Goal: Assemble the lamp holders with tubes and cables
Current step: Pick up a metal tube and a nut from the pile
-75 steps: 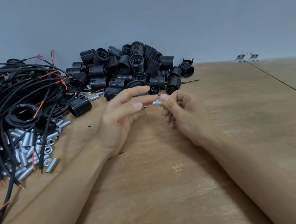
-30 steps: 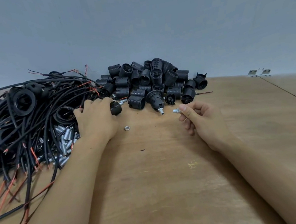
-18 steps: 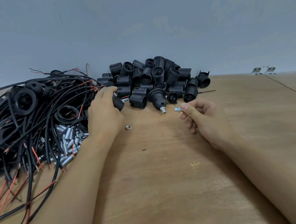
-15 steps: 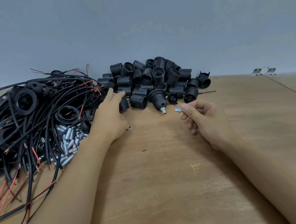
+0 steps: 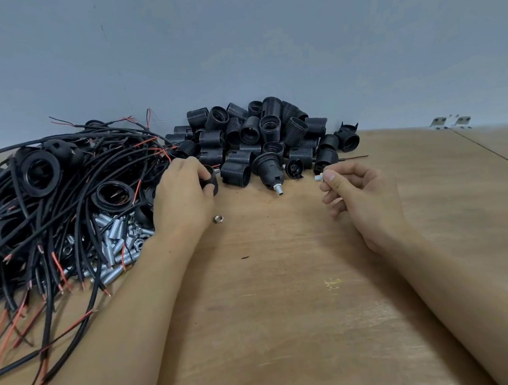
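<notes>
The left hand (image 5: 184,196) lies low on the brown wooden table (image 5: 287,297), palm down, with its arm stretched forward. Its fingers curl round a small black ribbed plastic lamp holder (image 5: 210,182) and grip it at the near edge of the pile. The right hand (image 5: 361,194) is lifted a little above the table, well apart from the left hand. Its thumb and first finger pinch a short shiny silver metal tube with a nut on it (image 5: 319,177), and the other fingers are folded in under it.

Just beside the left hand, on the side toward the right hand, lies a tiny silver metal nut (image 5: 218,219). Between the two hands and a bit farther away stands a black lamp holder with a silver threaded tube sticking out of it (image 5: 271,172), tilted toward the table. Behind both hands is a big heap of black ribbed plastic lamp holders (image 5: 259,132), round and hollow like little cups. Beyond the left hand, away from the right one, is a messy tangle of thin black and red cables (image 5: 46,206), with black rings mixed in. Under the cables sits a pile of smooth silver metal tubes and nuts (image 5: 114,240), close to the left wrist
</notes>
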A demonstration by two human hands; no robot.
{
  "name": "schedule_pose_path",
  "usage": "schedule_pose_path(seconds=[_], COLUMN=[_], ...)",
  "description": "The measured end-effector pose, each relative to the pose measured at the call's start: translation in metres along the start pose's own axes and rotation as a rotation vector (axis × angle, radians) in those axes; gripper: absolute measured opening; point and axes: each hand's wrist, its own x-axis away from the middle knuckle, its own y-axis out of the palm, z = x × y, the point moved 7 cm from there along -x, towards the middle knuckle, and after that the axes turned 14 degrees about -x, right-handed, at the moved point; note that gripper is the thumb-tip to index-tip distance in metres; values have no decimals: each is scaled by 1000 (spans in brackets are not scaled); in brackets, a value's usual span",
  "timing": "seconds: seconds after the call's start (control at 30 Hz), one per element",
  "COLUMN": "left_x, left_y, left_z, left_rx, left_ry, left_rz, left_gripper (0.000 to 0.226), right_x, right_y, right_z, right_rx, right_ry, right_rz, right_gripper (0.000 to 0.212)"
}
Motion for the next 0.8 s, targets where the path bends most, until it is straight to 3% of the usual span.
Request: schedule_pose_path(seconds=[0.1,0.23,0.33,0.4,0.5,0.63,0.73,0.8], left_x=[3,14,7,-1,-8,-6,2,9], left_y=[-2,-18,0,23,53,65,53,28], left_z=[3,50,112,148,172,180,178,165], left_rx=[-20,8,-53,-280,-594,-716,-625,-344], left_ry=[20,314,576,659,646,643,669,579], left_rz=[18,153,12,-84,-136,-103,-27,74], left_gripper=[15,17,28,35,32,27,23,18], right_x=[-1,-2,-4,-5,-6,-6,-5,-5], right_y=[-3,-7,-10,-13,-16,-17,-18,-17], right_z=[-1,-3,-4,-4,-3,-4,-5,-7], right_rx=[-33,-43,-35,-34,-37,-41,-55,-73], right_ry=[-6,-30,-51,-48,-40,-34,-30,-29], right_rz=[28,74,109,124,143,147,163,167], right_gripper=[4,5,5,5,3,4,4,4])
